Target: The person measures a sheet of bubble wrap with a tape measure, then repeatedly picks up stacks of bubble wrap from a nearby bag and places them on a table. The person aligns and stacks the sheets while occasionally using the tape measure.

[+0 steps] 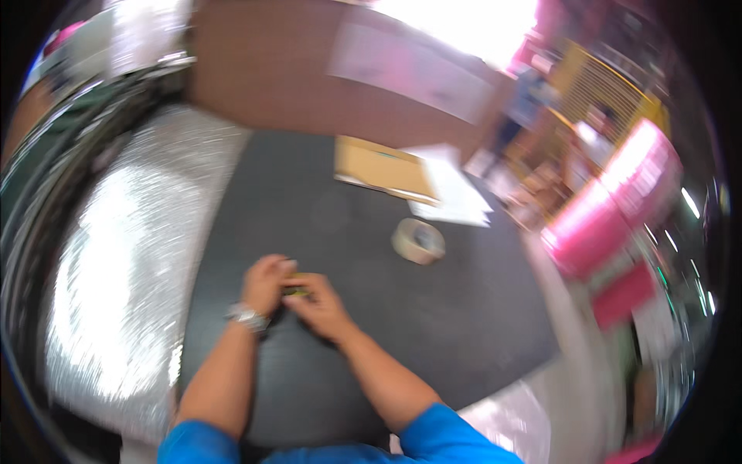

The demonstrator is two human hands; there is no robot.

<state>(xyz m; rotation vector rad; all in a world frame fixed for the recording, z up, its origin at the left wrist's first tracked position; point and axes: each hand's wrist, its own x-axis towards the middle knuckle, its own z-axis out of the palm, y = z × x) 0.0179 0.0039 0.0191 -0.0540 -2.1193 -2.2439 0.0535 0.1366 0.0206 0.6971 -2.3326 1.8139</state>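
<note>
Over the dark tabletop (371, 325), my left hand (265, 282) and my right hand (320, 308) meet with curled fingers. Between them shows a small yellow-green thing (296, 291), mostly covered by the fingers; its kind is too blurred to make out. A silver watch (249, 317) circles my left wrist. Beyond my hands, to the right, lies a wide beige roll of tape (408, 249), apart from both.
A tan folder or board (384, 165) and white papers (457, 193) lie at the table's far edge, before a brown panel (270, 69). Shiny silvery wrapping (116, 271) borders the left side. Pink-wrapped bundles (610, 201) stand right; two blurred people (529, 97) are beyond.
</note>
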